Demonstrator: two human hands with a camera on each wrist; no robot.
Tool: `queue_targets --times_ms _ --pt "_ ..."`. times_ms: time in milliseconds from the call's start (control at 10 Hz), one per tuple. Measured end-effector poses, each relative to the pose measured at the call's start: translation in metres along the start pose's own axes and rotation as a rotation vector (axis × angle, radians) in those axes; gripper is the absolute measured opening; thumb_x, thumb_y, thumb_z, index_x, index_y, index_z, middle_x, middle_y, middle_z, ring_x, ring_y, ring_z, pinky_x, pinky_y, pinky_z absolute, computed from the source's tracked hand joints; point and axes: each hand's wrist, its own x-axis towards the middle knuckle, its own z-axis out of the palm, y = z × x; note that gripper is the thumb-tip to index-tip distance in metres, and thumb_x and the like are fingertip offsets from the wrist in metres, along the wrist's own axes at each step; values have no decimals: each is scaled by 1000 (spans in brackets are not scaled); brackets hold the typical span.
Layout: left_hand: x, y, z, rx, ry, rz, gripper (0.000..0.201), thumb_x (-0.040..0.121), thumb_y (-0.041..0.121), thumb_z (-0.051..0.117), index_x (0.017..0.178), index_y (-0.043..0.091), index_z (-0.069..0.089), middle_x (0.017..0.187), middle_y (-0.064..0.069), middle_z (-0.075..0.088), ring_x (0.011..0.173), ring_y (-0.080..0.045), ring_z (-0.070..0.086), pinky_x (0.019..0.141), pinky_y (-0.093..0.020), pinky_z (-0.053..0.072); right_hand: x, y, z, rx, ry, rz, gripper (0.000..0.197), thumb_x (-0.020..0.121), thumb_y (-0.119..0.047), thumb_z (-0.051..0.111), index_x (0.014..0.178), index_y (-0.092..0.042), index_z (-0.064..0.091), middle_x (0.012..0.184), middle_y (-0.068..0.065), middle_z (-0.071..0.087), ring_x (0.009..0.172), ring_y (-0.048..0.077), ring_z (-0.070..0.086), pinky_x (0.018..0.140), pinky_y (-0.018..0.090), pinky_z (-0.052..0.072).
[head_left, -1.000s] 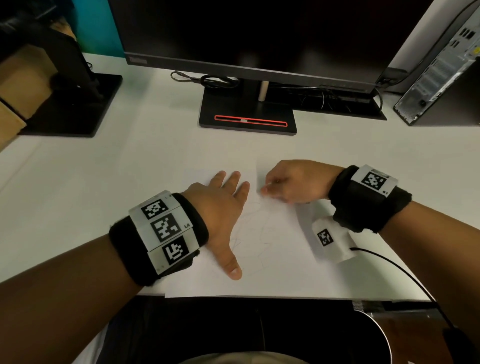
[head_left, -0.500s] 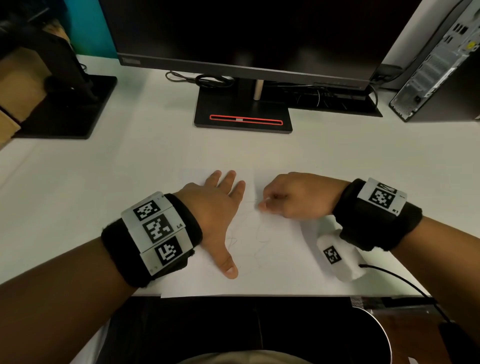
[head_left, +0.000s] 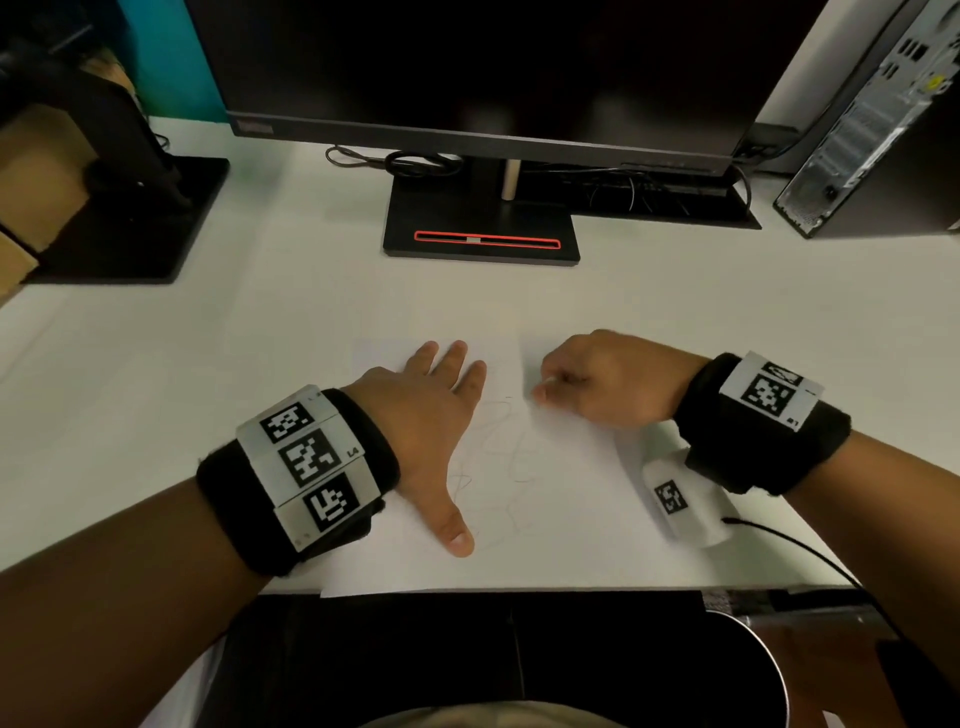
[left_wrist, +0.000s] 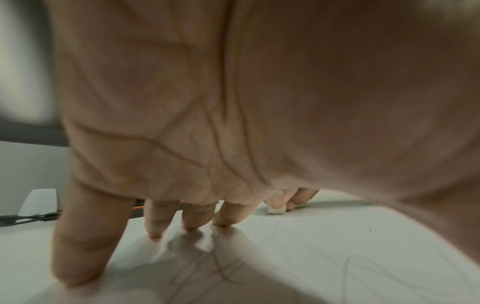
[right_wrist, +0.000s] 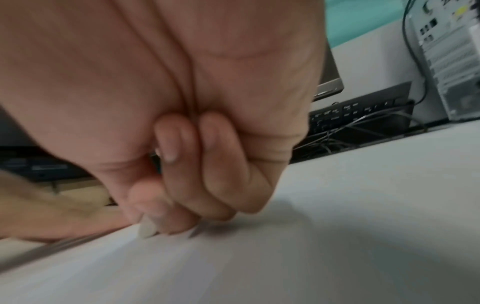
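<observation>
Left hand (head_left: 426, 415) lies flat, fingers straight, pinning the paper (head_left: 571, 525) so it won't slide while right hand (head_left: 608, 384) pinches a white eraser (left_wrist: 276, 210) onto the far scribbles (head_left: 514, 457).

office desk, monitor (head_left: 478, 67), computer tower (head_left: 878, 130)

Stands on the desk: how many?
2. A red-slot stand under the monitor, mid-desk; a black stand at far left. More could sit out of frame.
</observation>
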Motion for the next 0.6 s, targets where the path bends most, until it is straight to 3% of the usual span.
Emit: queue_targets --times_ms 100,200,300,400,500,600 --pt "0 0 1 6 1 -1 161 51 81 78 152 16 -30 158 -5 -38 150 -26 -25 117 -53 24 -5 -5 8 14 -64 -44 42 102 -46 48 67 -23 51 68 -6 53 65 11 50 65 27 38" --pt "-1 0 0 4 -3 -1 161 51 81 78 152 16 -31 158 -4 -38 150 -26 -25 117 -53 23 -4 4 -5 28 -33 38 43 103 -45 48 67 -21 51 68 -6 53 67 15 50 66 30 39" --pt "0 1 0 7 -8 -4 161 52 81 78 151 17 -32 158 -4 -39 150 -26 -26 117 -53 24 -4 2 2 9 -24 -4 42 103 -45 47 75 -14 55 76 -3 58 72 17 53 67 31 42" --pt "0 0 0 9 -7 -4 161 51 81 78 151 17 -32 158 -4 -39 150 -26 -26 116 -53 25 -9 -1 7 38 -82 -38 44 102 -46 49 70 -15 52 67 -4 54 63 14 48 67 31 42" --pt "0 1 0 4 -11 -3 161 51 80 78 151 17 -32 158 -4 -39 149 -26 -26 117 -53 24 -6 8 -3 28 -30 36 43 102 -44 49 68 -18 52 67 -5 55 65 15 50 66 31 41" --pt "0 1 0 10 -1 -1 162 51 81 77 152 16 -31 158 -5 -38 150 -27 -25 116 -53 25 -5 0 6 -3 2 -32 41 103 -43 48 70 -18 51 70 -6 53 69 15 50 64 30 37"
